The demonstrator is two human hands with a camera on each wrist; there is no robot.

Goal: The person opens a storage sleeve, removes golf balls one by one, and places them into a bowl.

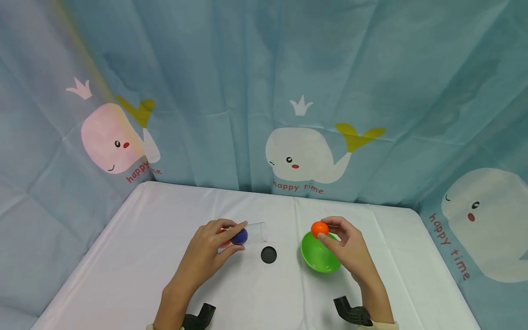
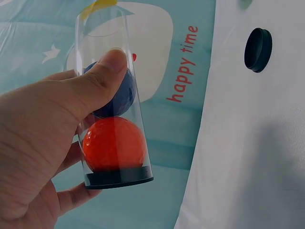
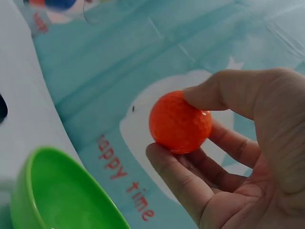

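Observation:
My left hand grips a clear plastic tube between thumb and fingers. Inside it a blue golf ball sits against a red-orange golf ball, which lies at the tube's black base. In the head view the tube lies nearly sideways, its clear end pointing right. Above the green bowl, my right hand pinches an orange golf ball between thumb and fingertips. The ball overlaps the bowl's far rim in the head view.
A round black cap lies on the white-covered table between the hands. Behind the table hangs a blue curtain printed with whales. Black wrist mounts sit on both forearms.

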